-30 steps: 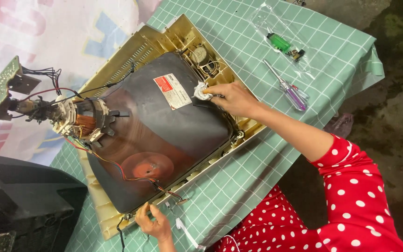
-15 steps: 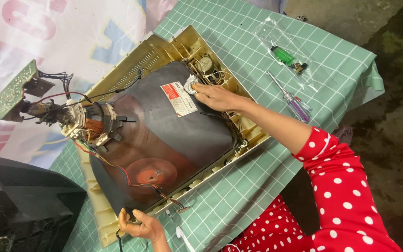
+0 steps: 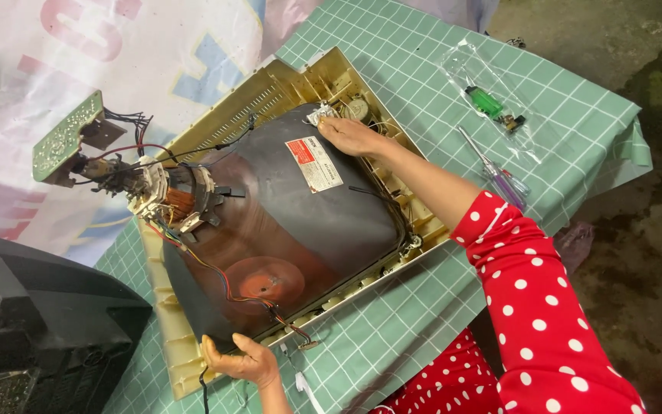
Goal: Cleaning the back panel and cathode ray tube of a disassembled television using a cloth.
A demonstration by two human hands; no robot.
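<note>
Right hand (image 3: pixel 350 136) reaches palm-down, arm extended, fingers pressing a white cloth (image 3: pixel 320 116) on the picture tube (image 3: pixel 300 222) (lying in its yellowed frame (image 3: pixel 270 92)). Left hand (image 3: pixel 243 359) grips the tube's near corner.

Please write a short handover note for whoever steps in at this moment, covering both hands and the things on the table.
Left hand grips the near corner of the yellowed television frame. Right hand rests at the far top edge of the dark picture tube, holding something small and white. The tube lies face down in the frame; back casing off, neck circuit board attached by wires. Screwdriver and bagged parts lie on the green checked cloth. Tube not yet lifted out.
</note>
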